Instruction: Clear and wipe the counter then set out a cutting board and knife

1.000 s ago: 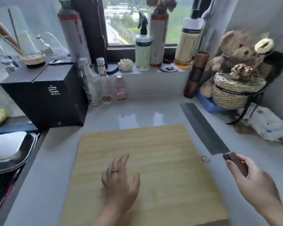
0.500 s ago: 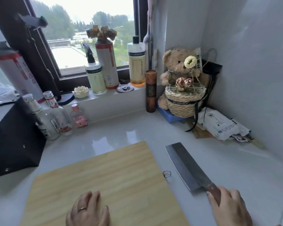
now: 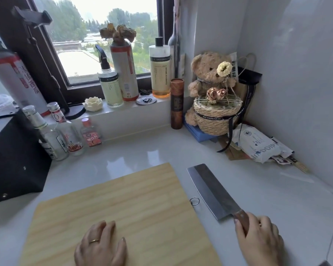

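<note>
While bottles (image 3: 52, 137) crowd behind, knife (image 3: 211, 191) beside board (image 3: 123, 208)

We stand in a home kitchen: a pale counter (image 3: 142, 150) under a window (image 3: 104, 35), bottles (image 3: 54, 135) along the sill, a teddy bear (image 3: 210, 73) in the corner, a cutting board (image 3: 133, 208) and knife (image 3: 211, 191) laid out.
</note>
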`<state>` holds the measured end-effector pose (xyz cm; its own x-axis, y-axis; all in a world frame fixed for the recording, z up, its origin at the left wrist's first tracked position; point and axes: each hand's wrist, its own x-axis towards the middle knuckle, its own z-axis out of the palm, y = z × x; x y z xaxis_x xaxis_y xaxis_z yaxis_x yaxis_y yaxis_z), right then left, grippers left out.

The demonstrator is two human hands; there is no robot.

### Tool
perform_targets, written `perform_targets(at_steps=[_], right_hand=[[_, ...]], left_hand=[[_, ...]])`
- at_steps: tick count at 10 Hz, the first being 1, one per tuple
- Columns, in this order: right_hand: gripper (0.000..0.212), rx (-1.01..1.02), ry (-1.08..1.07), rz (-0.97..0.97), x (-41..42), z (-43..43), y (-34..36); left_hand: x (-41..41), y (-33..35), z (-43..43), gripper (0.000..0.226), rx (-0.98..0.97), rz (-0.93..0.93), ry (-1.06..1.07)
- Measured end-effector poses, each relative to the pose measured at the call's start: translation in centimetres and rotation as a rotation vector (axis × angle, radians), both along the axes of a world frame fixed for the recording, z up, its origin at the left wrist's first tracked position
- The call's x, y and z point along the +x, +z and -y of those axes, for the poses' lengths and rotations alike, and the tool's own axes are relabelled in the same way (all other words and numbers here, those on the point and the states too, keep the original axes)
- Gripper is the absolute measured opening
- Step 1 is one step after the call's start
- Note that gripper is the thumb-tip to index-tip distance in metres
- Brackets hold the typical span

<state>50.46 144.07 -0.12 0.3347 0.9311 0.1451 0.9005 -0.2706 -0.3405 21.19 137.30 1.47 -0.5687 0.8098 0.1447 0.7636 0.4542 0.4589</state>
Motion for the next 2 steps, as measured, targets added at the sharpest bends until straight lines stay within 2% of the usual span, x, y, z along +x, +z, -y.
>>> perform_targets(at_steps=[1, 2], right_hand=[[0.042, -0.173, -0.013, 0.038, -0.1, -0.3, 0.5], [0.054, -0.194, 0.017, 0.005, -1.0, -0.7, 2.5]], left_hand=[[-0.7, -0.6, 0.4, 0.078, -0.092, 0.014, -0.02], [-1.3, -0.5, 0.5, 0.055, -0.109, 0.081, -0.033]])
